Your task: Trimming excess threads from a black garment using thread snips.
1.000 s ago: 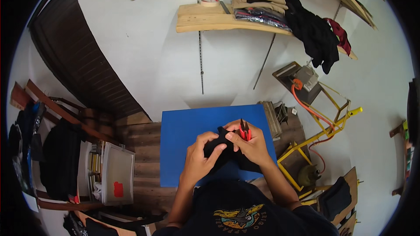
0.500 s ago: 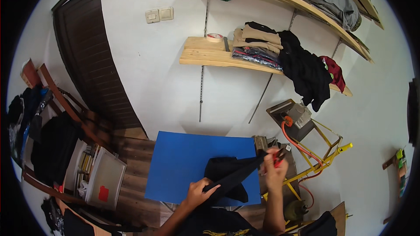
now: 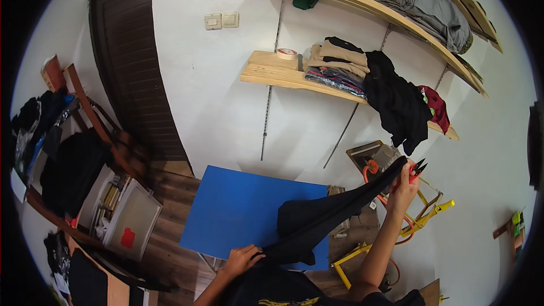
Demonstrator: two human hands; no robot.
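Black cloth [image 3: 323, 218] stretches between my hands over the right part of the blue table [image 3: 232, 204], its upper end beyond the table's right edge, with open room to its left. Its long axis slants from near-left up to far-right. My left hand [image 3: 242, 259] holds the lower end by the near edge; my raised right hand [image 3: 402, 188] grips the upper end and red-handled cutters [image 3: 414, 174].
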